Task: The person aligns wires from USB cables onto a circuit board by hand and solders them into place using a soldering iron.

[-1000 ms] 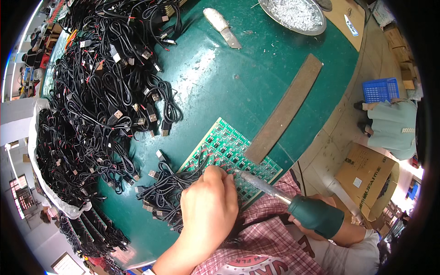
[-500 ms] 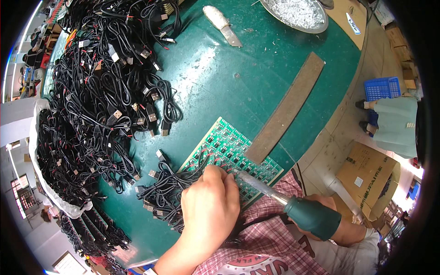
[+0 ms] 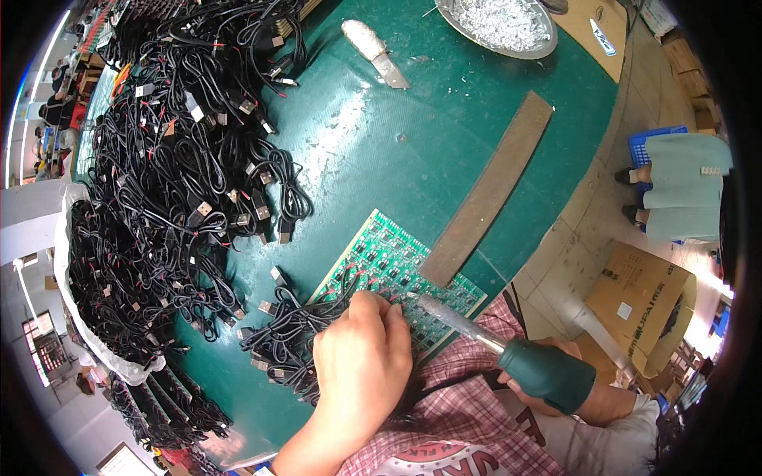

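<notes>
My left hand is closed in a pinch over the near-left part of a green circuit board panel. What its fingertips grip is hidden; thin red wires show beside them. In my right hand is a soldering iron with a dark green handle, its tip slanting down to the board just right of my left fingertips. A bunch of black USB cables lies against my left hand, partly over the board's edge. Across the board's far right edge rests a flat brown strip.
Large heaps of black USB cables cover the table's left side. Farther back lie a wrapped-handle blade and a metal dish of silvery scraps. Beyond the table's right edge are a cardboard box, a blue basket and a person.
The soldering iron has shifted slightly right, its tip a little farther from my left fingers. My left hand stays in nearly the same place. The view has shifted slightly.
</notes>
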Action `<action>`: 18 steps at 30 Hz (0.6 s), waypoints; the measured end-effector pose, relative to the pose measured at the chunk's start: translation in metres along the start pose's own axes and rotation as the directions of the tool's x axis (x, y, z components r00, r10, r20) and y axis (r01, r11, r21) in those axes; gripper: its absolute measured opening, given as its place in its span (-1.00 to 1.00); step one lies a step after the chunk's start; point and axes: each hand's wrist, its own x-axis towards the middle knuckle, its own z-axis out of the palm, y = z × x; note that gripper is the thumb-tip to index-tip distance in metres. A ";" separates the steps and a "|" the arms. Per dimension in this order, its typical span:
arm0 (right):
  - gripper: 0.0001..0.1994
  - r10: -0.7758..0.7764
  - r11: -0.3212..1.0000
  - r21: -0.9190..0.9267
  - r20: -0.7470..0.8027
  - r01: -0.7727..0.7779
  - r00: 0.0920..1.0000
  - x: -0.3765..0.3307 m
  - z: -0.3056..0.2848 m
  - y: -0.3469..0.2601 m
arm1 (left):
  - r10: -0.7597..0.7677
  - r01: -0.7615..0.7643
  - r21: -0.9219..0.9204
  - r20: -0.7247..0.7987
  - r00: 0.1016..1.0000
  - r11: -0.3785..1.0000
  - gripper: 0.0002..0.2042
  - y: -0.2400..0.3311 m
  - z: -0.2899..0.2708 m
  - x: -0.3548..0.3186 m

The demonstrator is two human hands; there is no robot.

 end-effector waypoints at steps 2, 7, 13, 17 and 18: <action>-0.84 0.002 1.000 -0.006 0.005 -0.002 1.000 -0.003 0.002 0.003 | 0.007 -0.007 0.001 -0.004 1.000 1.000 -0.87 0.000 0.001 0.000; -0.83 0.000 0.999 0.037 -0.042 0.002 0.999 -0.004 0.004 0.004 | 0.010 -0.010 0.004 -0.010 1.000 1.000 -0.88 -0.001 0.001 -0.001; -0.79 -0.013 1.000 -0.020 -0.034 0.013 0.999 -0.007 0.001 0.004 | 0.012 -0.011 -0.057 0.007 1.000 0.998 -0.88 -0.005 -0.001 0.001; -0.79 -0.004 1.000 -0.017 -0.003 0.003 1.000 -0.007 -0.002 0.002 | 0.003 0.000 -0.075 0.037 0.999 0.997 -0.88 -0.006 -0.001 0.002; -0.80 -0.018 1.000 -0.003 -0.015 0.018 1.000 -0.006 -0.003 0.001 | 0.002 0.001 -0.076 0.037 0.999 0.997 -0.88 -0.006 -0.001 0.002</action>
